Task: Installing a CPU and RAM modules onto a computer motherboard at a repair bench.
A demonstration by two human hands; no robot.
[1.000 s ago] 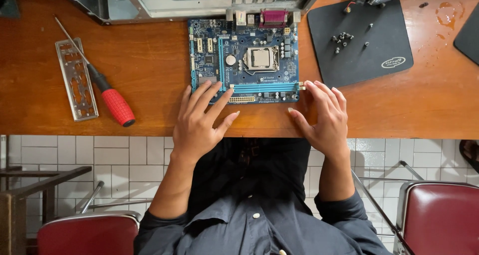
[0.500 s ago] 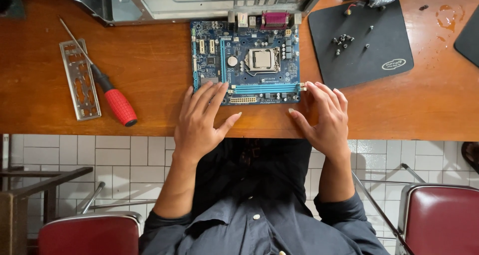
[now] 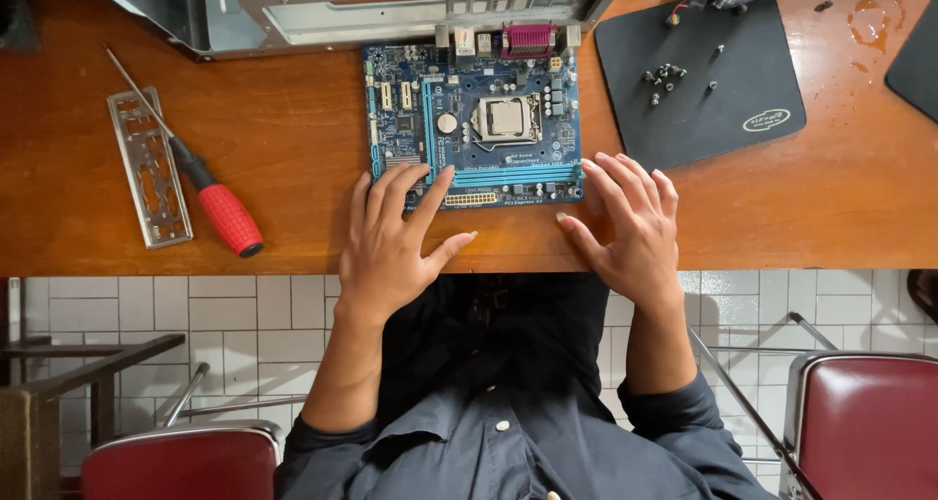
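On a brown wooden desk, a blue motherboard is seen lying flat, its rear ports against an opened metal computer case. Its near edge is touched by 2 bare hands: the left hand is laid with fingers spread on the board's near left corner, the right hand with fingers apart at the near right corner; nothing is gripped. Compared with 1 second earlier, barely any movement is shown, so the board appears merely steadied. A red-handled screwdriver and a metal port shield are left nearby, screws on a black mat.
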